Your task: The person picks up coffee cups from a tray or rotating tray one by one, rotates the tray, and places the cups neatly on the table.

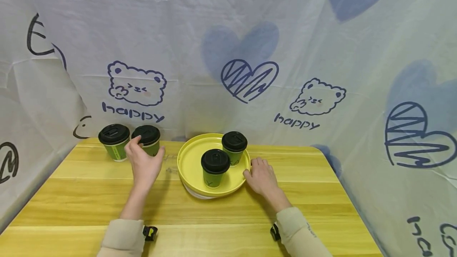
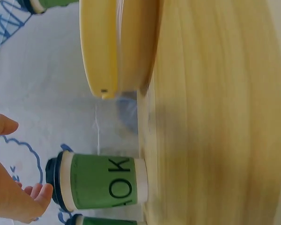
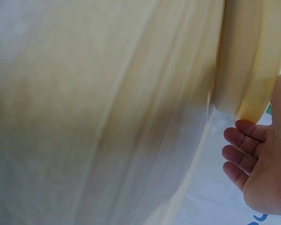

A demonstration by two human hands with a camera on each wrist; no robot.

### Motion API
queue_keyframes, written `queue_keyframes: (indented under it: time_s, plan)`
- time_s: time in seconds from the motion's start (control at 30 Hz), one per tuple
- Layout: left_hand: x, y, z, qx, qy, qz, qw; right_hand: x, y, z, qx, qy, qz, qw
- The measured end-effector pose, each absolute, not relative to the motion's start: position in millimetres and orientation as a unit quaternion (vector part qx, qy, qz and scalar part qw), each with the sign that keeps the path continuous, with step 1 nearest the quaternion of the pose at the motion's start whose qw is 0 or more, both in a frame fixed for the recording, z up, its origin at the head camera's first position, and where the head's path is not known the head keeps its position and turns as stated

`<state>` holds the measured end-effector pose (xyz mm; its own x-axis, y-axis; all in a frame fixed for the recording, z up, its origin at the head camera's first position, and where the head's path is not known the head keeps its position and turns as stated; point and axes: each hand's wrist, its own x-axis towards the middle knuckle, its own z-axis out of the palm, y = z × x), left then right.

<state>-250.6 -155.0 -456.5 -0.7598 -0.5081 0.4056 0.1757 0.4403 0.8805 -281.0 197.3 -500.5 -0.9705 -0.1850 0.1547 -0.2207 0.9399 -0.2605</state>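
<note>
Two green paper cups with black lids stand at the table's back left: the outer cup [image 1: 116, 146] and the inner cup [image 1: 152, 147]. My left hand [image 1: 144, 165] is at the inner cup, thumb spread away from the fingers. In the left wrist view its fingertips are right at the lid [image 2: 58, 180], with the thumb well apart. A round yellow tray [image 1: 191, 169] on a pale base carries two more such cups, a front cup [image 1: 214, 169] and a back cup [image 1: 234, 150]. My right hand [image 1: 263, 175] holds the tray's right rim, thumb over the edge and forefinger against its side [image 3: 260, 93].
The wooden table [image 1: 221, 229] ends at the back against a white sheet [image 1: 185, 102] printed with hearts and bears. The sheet also hangs down both sides. Dark wrist devices, left [image 1: 150, 233] and right [image 1: 275, 232], sit at the sleeves.
</note>
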Motion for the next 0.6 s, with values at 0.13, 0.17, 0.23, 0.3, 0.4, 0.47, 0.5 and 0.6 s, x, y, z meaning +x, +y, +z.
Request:
queue_keyframes:
  time_s: [0.13, 0.17, 0.23, 0.3, 0.4, 0.47, 0.5, 0.6]
  plan:
    - [-248.8, -144.9, -457.9, 0.085, -0.799, -0.514, 0.299, -281.2, 197.5, -500.6, 0.103, -0.983, 0.140, 0.064]
    - [-248.6, -142.9, -458.5, 0.080, -0.804, -0.513, 0.290, -281.5, 197.5, -500.8, 0.104, -0.982, 0.141, 0.065]
    - [-248.2, -139.7, -459.3, 0.068, -0.813, -0.511, 0.272, -282.1, 197.4, -501.7, 0.104, -0.982, 0.142, 0.062]
    - [-247.6, -136.8, -459.6, 0.060, -0.824, -0.508, 0.244, -282.3, 197.4, -502.2, 0.103, -0.983, 0.143, 0.059]
    - [-247.2, -133.6, -460.8, 0.053, -0.844, -0.499, 0.190, -282.1, 197.3, -502.6, 0.102, -0.983, 0.144, 0.056]
    - [-247.0, -130.9, -461.4, 0.048, -0.858, -0.488, 0.155, -282.0, 197.4, -502.3, 0.102, -0.983, 0.144, 0.058]
    - [-247.0, -129.4, -461.8, 0.045, -0.864, -0.483, 0.139, -282.1, 197.4, -502.2, 0.102, -0.983, 0.144, 0.059]
    - [-247.1, -124.8, -464.0, 0.036, -0.877, -0.468, 0.100, -282.5, 197.5, -502.4, 0.101, -0.982, 0.145, 0.061]
